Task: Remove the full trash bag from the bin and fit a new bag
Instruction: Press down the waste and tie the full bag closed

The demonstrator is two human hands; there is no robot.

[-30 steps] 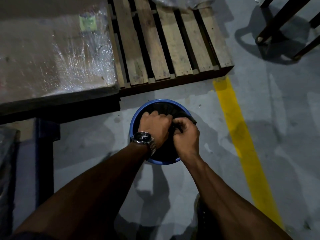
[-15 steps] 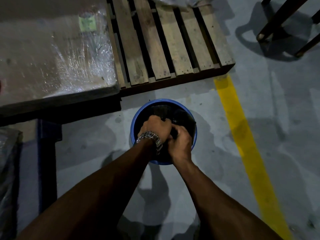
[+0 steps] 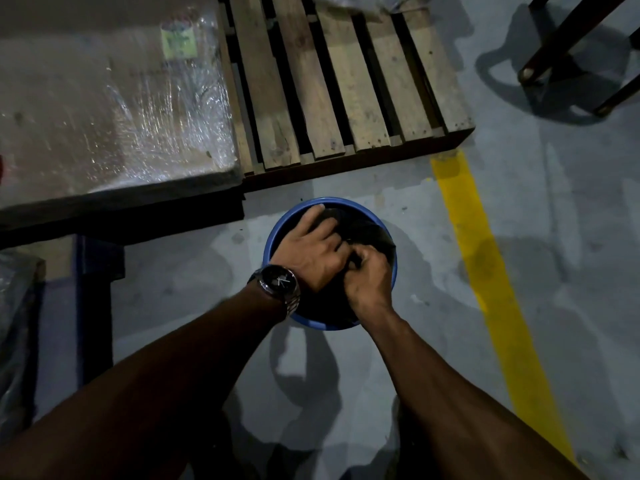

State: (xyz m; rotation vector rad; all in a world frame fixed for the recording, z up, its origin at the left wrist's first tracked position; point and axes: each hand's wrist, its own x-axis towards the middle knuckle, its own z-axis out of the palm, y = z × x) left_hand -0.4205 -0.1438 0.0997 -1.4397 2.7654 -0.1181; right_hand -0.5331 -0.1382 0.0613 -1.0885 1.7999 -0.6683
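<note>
A round blue bin (image 3: pixel 277 233) stands on the grey floor below me, with a black trash bag (image 3: pixel 372 232) inside it. My left hand (image 3: pixel 311 249), with a watch on its wrist, lies over the bag, fingers spread toward the far rim and resting on the plastic. My right hand (image 3: pixel 369 278) sits right beside it over the near right part of the bin, fingers curled round a bunch of the black bag. Both hands cover most of the bin's opening.
A wooden pallet (image 3: pixel 346 81) lies just beyond the bin. A plastic-wrapped slab (image 3: pixel 104 109) rests at the left. A yellow floor line (image 3: pixel 485 265) runs at the right, dark furniture legs (image 3: pixel 561 39) stand at top right, and a dark blue frame (image 3: pixel 93 306) stands at left.
My left hand has spread its fingers out and reached toward the bin's far rim. My right hand has stayed curled on the bag beside it.
</note>
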